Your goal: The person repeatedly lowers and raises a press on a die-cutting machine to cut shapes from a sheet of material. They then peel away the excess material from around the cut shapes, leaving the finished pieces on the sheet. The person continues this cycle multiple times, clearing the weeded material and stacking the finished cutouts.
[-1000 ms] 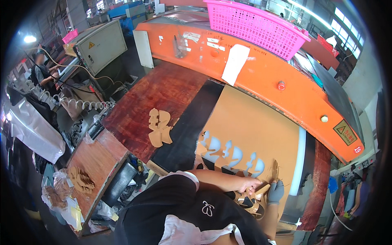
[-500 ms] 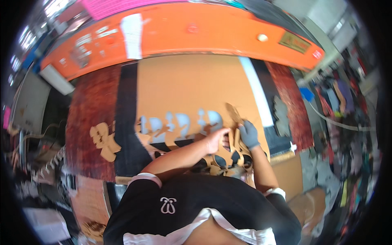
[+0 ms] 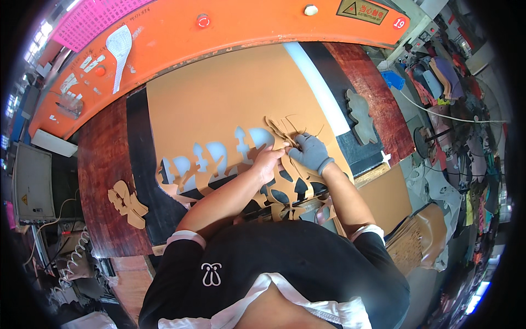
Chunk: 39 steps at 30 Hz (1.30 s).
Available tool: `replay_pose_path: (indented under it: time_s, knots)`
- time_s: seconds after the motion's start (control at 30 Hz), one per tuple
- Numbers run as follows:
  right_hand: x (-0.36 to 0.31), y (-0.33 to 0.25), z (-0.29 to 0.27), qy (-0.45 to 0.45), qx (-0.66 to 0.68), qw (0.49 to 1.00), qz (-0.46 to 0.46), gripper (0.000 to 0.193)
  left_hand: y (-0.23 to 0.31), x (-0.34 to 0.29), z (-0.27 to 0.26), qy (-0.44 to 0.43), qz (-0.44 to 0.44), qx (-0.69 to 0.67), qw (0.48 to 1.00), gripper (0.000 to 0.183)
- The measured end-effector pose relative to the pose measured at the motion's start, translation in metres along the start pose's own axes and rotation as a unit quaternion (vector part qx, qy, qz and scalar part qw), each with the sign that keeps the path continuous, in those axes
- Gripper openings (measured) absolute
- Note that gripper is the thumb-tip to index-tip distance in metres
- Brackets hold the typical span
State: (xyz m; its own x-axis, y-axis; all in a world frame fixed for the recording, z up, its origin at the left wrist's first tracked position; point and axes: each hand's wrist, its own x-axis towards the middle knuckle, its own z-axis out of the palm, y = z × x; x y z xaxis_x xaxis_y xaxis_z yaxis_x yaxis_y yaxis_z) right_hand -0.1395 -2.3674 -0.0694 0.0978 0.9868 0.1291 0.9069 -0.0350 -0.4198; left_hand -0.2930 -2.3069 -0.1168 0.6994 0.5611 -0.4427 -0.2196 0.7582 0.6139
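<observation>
A tan leather-like sheet [image 3: 219, 88] lies on the black work surface, its near part cut into a web with shaped holes. White shows through some of these holes, black through others. My bare left hand [image 3: 267, 163] is closed on the web with its fingertips in a pinch. Touching those fingertips is my right hand [image 3: 311, 153], in a grey glove, its fingers bent and closed at the same spot. Just beyond the fingers a narrow tan cut piece [image 3: 278, 129] stands tilted out of the sheet, its near end between the hands. Thin cut lines mark the sheet beside it.
An orange machine beam [image 3: 246, 24] with a red button [image 3: 203, 21] spans the far side. Several tan cut pieces [image 3: 129, 204] lie on the reddish board at left. A grey shaped plate [image 3: 360, 118] rests at right. Brown sheets [image 3: 408, 241] are stacked at lower right.
The view has turned, moving the sheet and beam up and left in the picture. My right fingers have come closer to my left fingertips. The tan piece now leans further left.
</observation>
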Motion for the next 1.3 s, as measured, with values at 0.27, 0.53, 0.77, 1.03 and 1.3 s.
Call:
replay_pose_path:
  time_s: [0.27, 0.53, 0.77, 1.03, 1.3]
  knots:
    - [0.017, -0.013, -0.006, -0.086, 0.035, 0.988, 0.12, 0.042, 0.002, 0.002, 0.004, -0.011, 0.0, 0.008, 1.0, 0.035]
    - [0.012, 0.009, 0.022, 0.053, 0.077, 0.994, 0.059, 0.033, 0.037, -0.032, -0.003, 0.143, 0.455, 0.542, 0.692, 0.045]
    - [0.008, -0.013, 0.019, 0.058, -0.047, 0.997, -0.026, 0.028, 0.026, -0.009, -0.015, 0.096, 0.369, 0.727, 0.571, 0.026]
    - [0.012, -0.018, 0.023, 0.066, -0.06, 0.996, -0.026, 0.024, 0.015, -0.01, -0.033, 0.113, 0.362, 0.758, 0.531, 0.046]
    - [-0.019, 0.021, -0.035, 0.242, 0.507, 0.823, 0.079, 0.017, 0.013, -0.01, -0.043, 0.085, 0.267, 0.826, 0.489, 0.059]
